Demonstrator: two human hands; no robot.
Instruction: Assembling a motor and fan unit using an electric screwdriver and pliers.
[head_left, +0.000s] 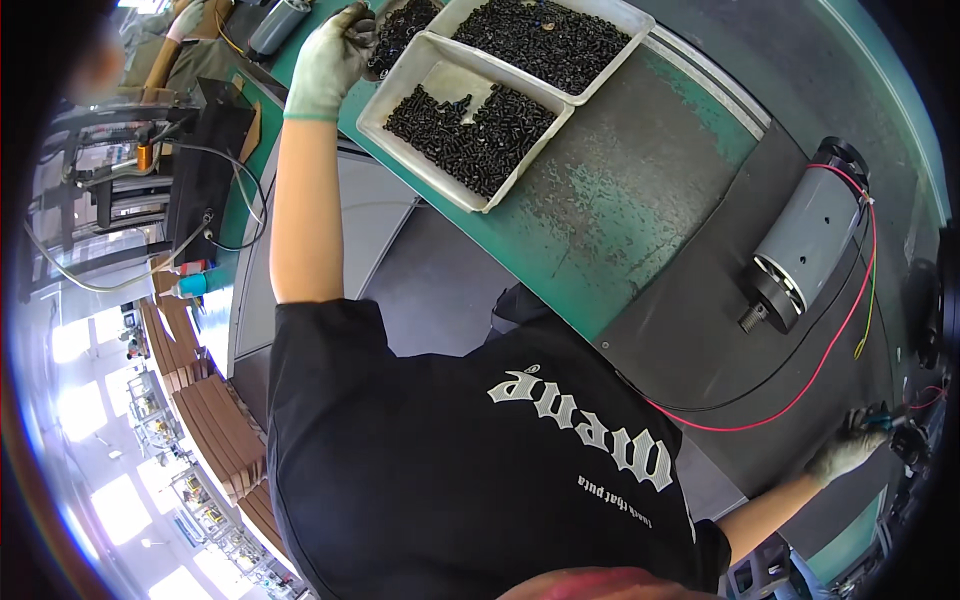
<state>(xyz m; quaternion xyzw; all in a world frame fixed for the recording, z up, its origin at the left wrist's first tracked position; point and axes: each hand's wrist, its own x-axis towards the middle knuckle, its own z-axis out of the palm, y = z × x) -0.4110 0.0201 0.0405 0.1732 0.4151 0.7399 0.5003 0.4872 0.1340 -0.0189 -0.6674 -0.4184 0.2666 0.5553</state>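
Observation:
My left hand (330,68), in a white glove with dark-stained fingertips, is at the rim of a small round dish (402,28) of tiny black parts. Its fingers are curled together; whatever they pinch is too small to see. Beside it stand two white plastic trays, a near one (372,118) and a far one (632,30), with heaps of small black screws. Out at the far right, my gloved right hand (845,448) is closed around a dark object with a teal part (880,420), blurred near the picture's rim.
A grey cylindrical motor (812,240) with black end caps lies on a black mat (690,340). Its red wire (790,410) loops toward the bench edge. Cables (255,190) hang at left near stacked brown cardboard (215,430). Another person's gloved hand (187,20) shows at top left.

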